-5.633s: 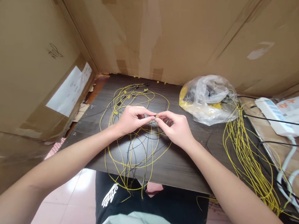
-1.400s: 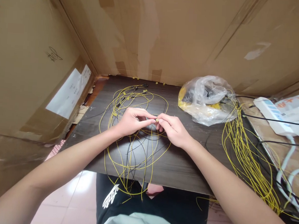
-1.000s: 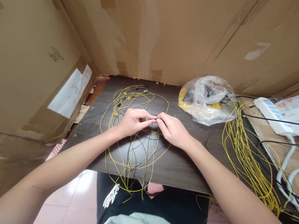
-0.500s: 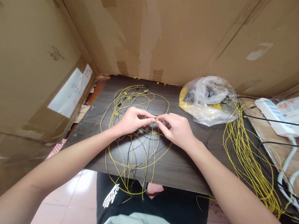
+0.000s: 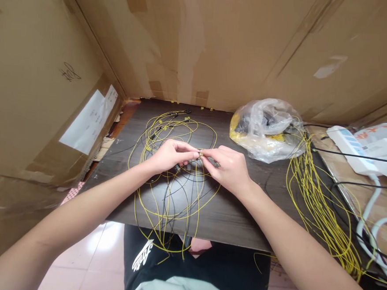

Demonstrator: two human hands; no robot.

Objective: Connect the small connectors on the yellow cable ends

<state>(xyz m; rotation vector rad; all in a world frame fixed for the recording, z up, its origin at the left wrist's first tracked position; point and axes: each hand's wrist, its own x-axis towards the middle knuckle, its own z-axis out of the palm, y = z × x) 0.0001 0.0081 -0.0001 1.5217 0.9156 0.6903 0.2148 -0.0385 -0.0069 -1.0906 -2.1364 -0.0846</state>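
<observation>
Over cables (image 5: 166,215) — left hand (image 5: 170,155) now shows curled fingers (image 5: 183,163).

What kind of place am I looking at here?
Probably a makeshift workshop bench, perhaps for wiring, though I can't be sure. A dark tabletop sits in front of a taped cardboard wall, with many yellow wires around and a white power strip off to the right.

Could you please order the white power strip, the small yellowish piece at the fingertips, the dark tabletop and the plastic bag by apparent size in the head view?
From largest to smallest:
1. Dark tabletop
2. Plastic bag
3. White power strip
4. Small yellowish piece
</observation>
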